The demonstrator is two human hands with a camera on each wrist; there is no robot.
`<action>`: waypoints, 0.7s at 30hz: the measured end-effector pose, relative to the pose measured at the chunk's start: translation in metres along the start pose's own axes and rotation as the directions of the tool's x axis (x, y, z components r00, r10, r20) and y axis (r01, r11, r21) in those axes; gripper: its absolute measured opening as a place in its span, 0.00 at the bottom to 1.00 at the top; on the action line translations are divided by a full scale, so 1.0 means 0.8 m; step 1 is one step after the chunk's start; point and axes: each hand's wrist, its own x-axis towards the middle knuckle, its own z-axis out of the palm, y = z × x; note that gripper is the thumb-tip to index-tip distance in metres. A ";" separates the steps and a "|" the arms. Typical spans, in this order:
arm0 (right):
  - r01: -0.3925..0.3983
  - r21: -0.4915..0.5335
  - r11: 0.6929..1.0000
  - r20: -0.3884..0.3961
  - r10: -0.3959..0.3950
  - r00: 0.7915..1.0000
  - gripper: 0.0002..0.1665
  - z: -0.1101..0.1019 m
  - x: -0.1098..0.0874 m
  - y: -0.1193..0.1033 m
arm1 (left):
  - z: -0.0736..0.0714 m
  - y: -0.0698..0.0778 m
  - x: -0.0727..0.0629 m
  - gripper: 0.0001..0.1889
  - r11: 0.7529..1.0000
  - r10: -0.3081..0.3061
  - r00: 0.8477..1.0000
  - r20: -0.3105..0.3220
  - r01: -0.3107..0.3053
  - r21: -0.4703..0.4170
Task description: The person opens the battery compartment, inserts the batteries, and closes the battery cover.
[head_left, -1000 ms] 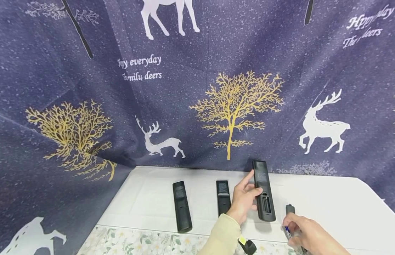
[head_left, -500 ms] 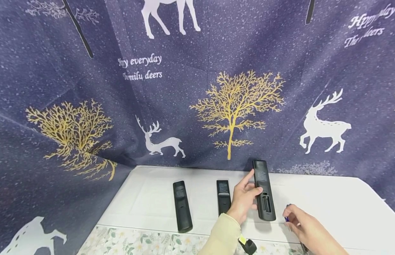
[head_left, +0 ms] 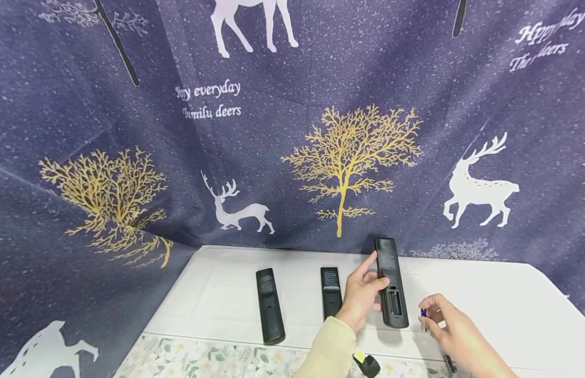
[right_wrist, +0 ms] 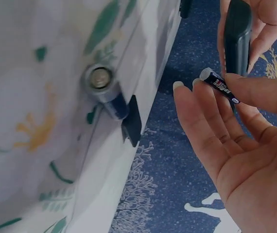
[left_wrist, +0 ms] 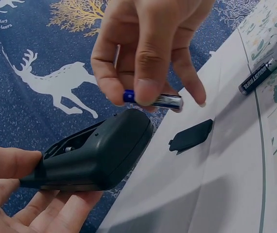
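Observation:
My left hand (head_left: 360,294) grips a black remote control (head_left: 389,262) by its sides, its back facing up. The remote's battery compartment (head_left: 394,302) is uncovered, and a spring shows inside it in the left wrist view. Between the thumb and fingers of my right hand (head_left: 453,328) a small blue and silver battery (left_wrist: 170,101) is pinched, just to the right of the remote and apart from it. On the white table lies the loose black battery cover (left_wrist: 192,136). A second battery (left_wrist: 259,75), dark with light lettering, lies nearer the front edge.
Two more black remotes lie face down to the left: one far left (head_left: 270,307), another (head_left: 331,291) partly behind my left hand. A floral cloth (head_left: 216,359) runs along the front. A dark blue printed curtain (head_left: 254,147) hangs behind the white table (head_left: 226,262).
My right hand has lifted the battery off the table and moved it up beside the remote. It now hides the battery cover in the head view. The left hand and remote stay still.

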 end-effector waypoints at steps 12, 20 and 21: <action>-0.127 0.169 0.978 0.060 0.118 0.991 0.18 -0.014 0.009 -0.019 | -0.001 -0.001 -0.002 0.35 1.000 0.011 1.000 0.014 -0.011 0.011; -0.135 0.223 0.966 0.037 0.129 0.991 0.16 -0.018 0.016 -0.036 | -0.002 0.000 -0.003 0.36 1.000 0.014 1.000 0.018 -0.015 0.020; -0.127 0.233 0.964 0.026 0.124 0.992 0.16 -0.018 0.017 -0.037 | -0.002 0.000 -0.003 0.35 1.000 0.014 1.000 0.018 -0.015 0.023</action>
